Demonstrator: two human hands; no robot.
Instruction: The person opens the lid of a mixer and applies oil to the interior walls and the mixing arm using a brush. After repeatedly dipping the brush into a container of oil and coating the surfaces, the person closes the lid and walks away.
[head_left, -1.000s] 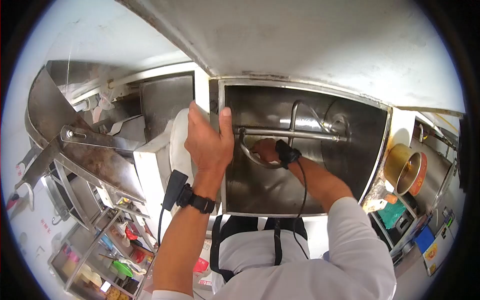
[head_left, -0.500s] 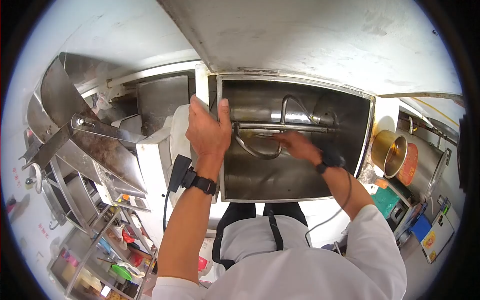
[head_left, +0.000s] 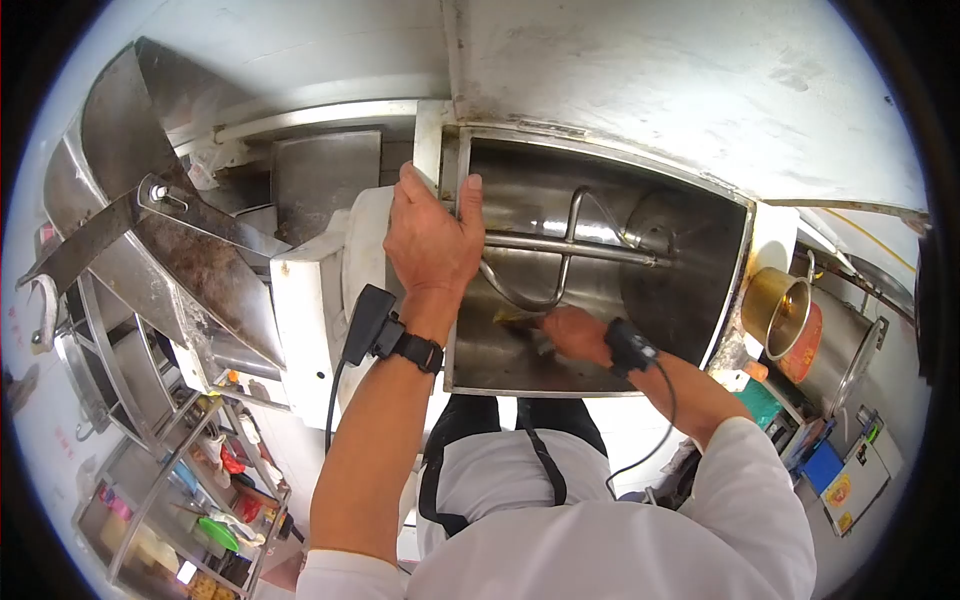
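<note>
A steel mixing tub (head_left: 590,385) with a curved metal agitator (head_left: 565,250) across its inside fills the centre. My left hand (head_left: 432,235) rests on the tub's left side, thumb and fingers apart, holding nothing. Down inside the tub, below the agitator, my right hand (head_left: 578,335) is closed round a small brush-like tool (head_left: 515,320) with a yellowish end. That tool is partly hidden by the hand and blurred. Its yellowish end is close to the tub's inner wall.
A brass-coloured pot (head_left: 775,312) and a large steel pot (head_left: 845,350) stand at the right. Curved sheet-metal parts (head_left: 170,285) are at the left, above a cluttered rack (head_left: 165,480). A raised white lid (head_left: 680,90) spans the top.
My right hand has moved from beside the agitator to lower in the tub, nearer me. The yellowish tool end now shows more clearly. The view has shifted slightly.
</note>
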